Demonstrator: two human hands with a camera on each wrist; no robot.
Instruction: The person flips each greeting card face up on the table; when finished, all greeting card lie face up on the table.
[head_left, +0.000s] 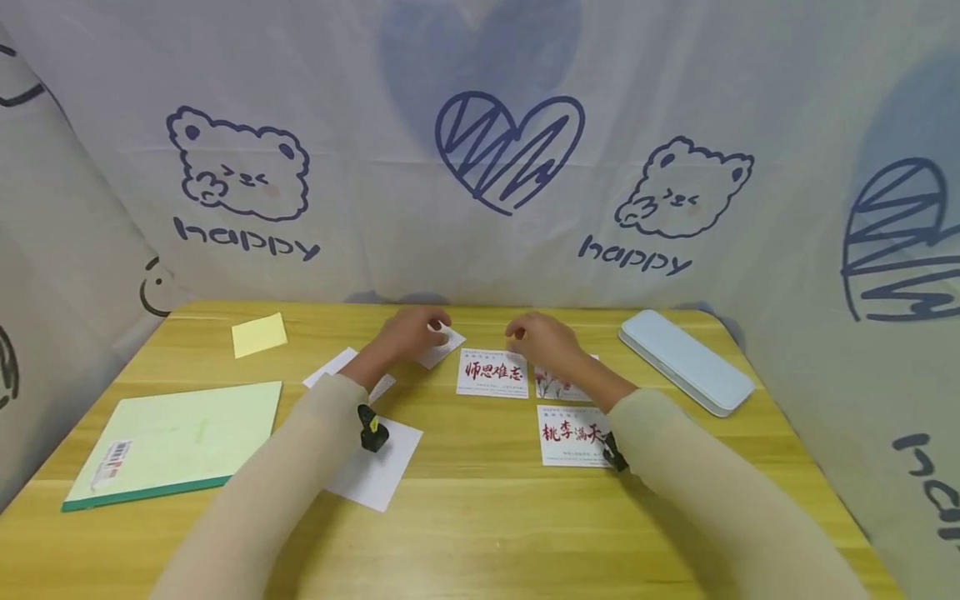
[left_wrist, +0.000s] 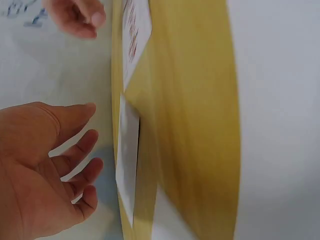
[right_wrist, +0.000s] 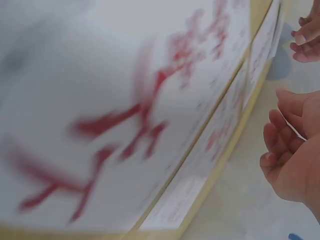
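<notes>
A white cloth point(head_left: 397, 208) with blue drawings hangs behind a wooden table point(head_left: 465, 533). The left hand point(head_left: 411, 333), fingers loosely bent with gaps between them, holds nothing; a blank card point(head_left: 447, 348) lies on the table just beyond its fingertips, apart from them. That card sits askew, one corner pointing right; the hand covers too much of it to tell its long axis. The right hand point(head_left: 546, 340), fingers slightly curved and also without anything in its grasp, is above the flower card point(head_left: 549, 387), which the forearm partly hides. Between the hands is the upper red-lettered card point(head_left: 493, 374), its long axis running left to right, lettering upright toward the person. The lower red-lettered card point(head_left: 566, 442) lies nearer the person, lettering likewise upright.
</notes>
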